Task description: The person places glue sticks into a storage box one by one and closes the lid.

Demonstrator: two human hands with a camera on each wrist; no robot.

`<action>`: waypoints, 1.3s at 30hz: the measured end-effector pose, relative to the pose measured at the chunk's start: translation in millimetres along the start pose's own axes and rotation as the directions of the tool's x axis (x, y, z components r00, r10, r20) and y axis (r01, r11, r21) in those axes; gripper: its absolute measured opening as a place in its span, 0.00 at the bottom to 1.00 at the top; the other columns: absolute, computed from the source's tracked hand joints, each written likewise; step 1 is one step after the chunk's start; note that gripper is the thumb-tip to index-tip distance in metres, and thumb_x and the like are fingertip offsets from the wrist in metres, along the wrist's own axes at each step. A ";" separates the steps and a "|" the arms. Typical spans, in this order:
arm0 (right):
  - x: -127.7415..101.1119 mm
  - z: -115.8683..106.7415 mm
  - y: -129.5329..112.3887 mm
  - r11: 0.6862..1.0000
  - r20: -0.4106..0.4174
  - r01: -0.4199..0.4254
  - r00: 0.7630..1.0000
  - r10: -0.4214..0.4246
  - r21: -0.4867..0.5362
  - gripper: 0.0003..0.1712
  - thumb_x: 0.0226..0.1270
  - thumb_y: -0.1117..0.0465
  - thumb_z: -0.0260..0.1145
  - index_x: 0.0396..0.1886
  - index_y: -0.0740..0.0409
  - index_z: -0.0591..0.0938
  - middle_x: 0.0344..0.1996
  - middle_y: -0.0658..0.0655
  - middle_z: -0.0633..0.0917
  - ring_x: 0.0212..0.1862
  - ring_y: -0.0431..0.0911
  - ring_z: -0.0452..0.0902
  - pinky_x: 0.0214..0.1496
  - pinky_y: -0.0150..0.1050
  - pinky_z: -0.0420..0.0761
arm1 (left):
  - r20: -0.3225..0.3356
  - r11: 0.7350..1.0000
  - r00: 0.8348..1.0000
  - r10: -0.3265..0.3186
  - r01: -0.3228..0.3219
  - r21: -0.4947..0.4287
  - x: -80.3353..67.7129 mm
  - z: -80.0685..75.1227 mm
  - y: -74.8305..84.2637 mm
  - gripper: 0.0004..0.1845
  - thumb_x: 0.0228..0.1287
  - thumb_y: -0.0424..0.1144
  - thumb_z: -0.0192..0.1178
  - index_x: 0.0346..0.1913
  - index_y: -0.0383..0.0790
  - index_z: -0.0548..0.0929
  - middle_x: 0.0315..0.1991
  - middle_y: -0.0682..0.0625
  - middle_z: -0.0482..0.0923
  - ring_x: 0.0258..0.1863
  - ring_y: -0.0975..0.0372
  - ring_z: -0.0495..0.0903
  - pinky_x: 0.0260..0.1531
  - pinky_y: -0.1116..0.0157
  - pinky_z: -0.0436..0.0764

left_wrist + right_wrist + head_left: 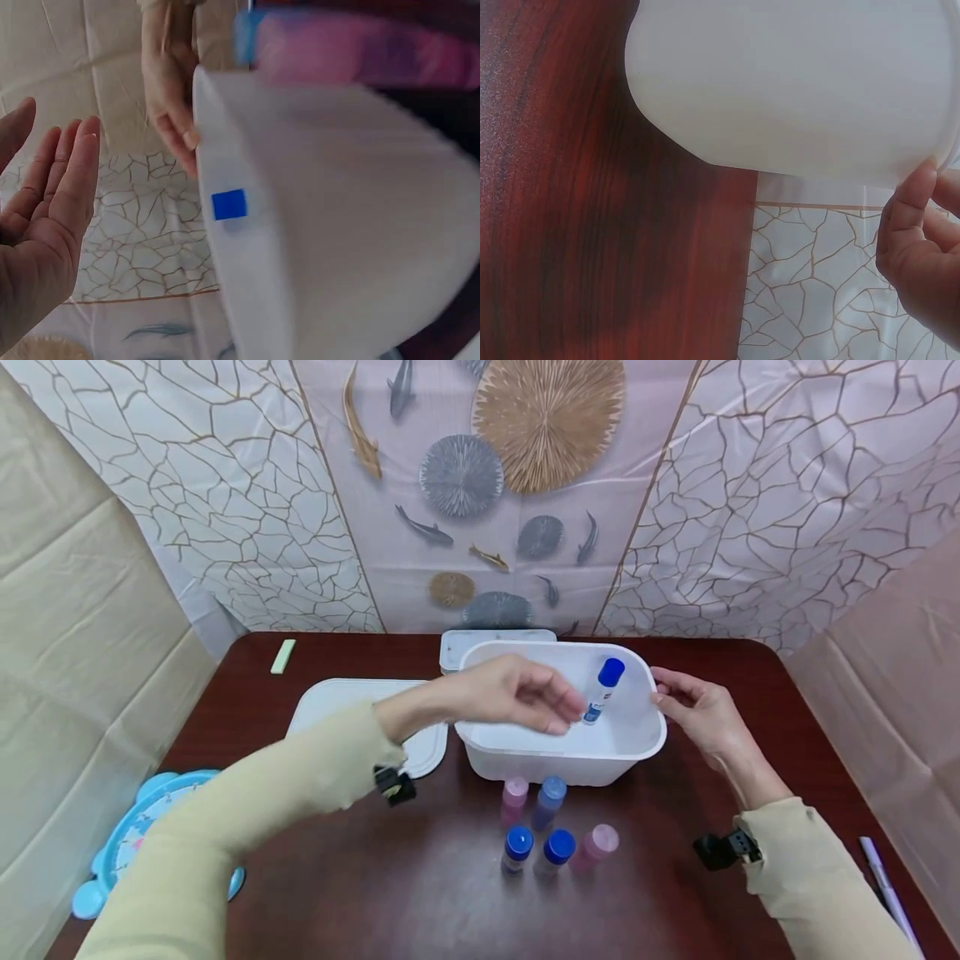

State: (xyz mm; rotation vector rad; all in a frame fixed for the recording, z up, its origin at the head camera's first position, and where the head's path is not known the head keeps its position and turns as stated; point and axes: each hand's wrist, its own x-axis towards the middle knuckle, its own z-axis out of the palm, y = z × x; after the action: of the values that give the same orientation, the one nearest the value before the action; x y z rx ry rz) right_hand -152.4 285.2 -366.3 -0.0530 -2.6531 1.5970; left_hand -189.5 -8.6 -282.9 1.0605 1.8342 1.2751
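Observation:
A white plastic tub (555, 766) stands on the table, and inside it a glue stick (602, 692) with a blue cap leans up towards the back right. My left hand (517, 693) hovers over the tub's near left part with nothing in it; its fingers look straight and spread from the thumb in the left wrist view. At the tub's right end, my right hand (693, 710) pinches the rim between thumb and fingers. In front of the tub stand several capped tubes, among them a blue-capped one (518, 847) and a pink one (596, 846).
A white lid (431, 752) lies left of the tub, partly behind my left arm. Behind the tub is a whitish flat box (480, 639). A light blue toy-like clock (123, 843) is at the left edge, a pale green strip (282, 656) at the back left, a pen (885, 881) at right.

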 end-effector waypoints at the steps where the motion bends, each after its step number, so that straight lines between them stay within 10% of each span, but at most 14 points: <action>1: 0.5 -0.6 -0.2 1.000 -0.001 0.003 1.000 -0.003 -0.003 0.27 0.67 0.64 0.60 0.64 0.69 0.69 0.33 0.37 0.75 0.37 0.29 0.70 0.38 0.19 0.77 | -0.008 1.000 1.000 0.004 -0.004 -0.015 -10.3 3.9 -4.9 0.18 0.58 0.28 0.64 0.52 0.30 0.79 0.47 0.42 0.82 0.44 0.63 0.82 0.47 0.66 0.81; 11: 1.5 -3.5 -0.7 1.000 -0.014 -0.002 1.000 0.002 -0.007 0.27 0.67 0.64 0.60 0.64 0.70 0.68 0.32 0.37 0.75 0.37 0.30 0.70 0.38 0.18 0.77 | -0.114 0.969 0.993 -0.006 -0.023 -0.247 -66.9 38.6 -61.2 0.16 0.55 0.23 0.63 0.48 0.24 0.78 0.47 0.31 0.80 0.45 0.51 0.83 0.44 0.61 0.83; 20: 1.3 -1.1 -1.2 1.000 -0.020 0.007 1.000 -0.006 0.027 0.27 0.67 0.64 0.61 0.63 0.73 0.68 0.31 0.36 0.75 0.36 0.29 0.71 0.37 0.18 0.77 | -0.040 0.939 0.999 0.017 -0.030 -0.341 -71.0 68.9 -81.0 0.19 0.52 0.20 0.64 0.49 0.21 0.77 0.49 0.29 0.78 0.46 0.60 0.82 0.48 0.60 0.81; 39: -0.5 0.9 -1.0 1.000 -0.018 -0.006 1.000 0.006 0.005 0.26 0.68 0.63 0.60 0.63 0.70 0.69 0.32 0.37 0.75 0.36 0.29 0.70 0.37 0.18 0.76 | -0.049 0.978 0.997 0.065 -0.073 -0.195 -72.5 85.1 -84.0 0.17 0.50 0.23 0.68 0.45 0.28 0.81 0.42 0.37 0.82 0.43 0.65 0.83 0.44 0.66 0.82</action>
State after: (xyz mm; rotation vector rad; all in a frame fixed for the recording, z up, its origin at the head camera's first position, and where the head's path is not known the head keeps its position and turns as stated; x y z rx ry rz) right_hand -151.9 283.9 -365.8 -0.0752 -2.6381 1.5966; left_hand -104.5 -54.0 -384.3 1.0028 1.6739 1.4972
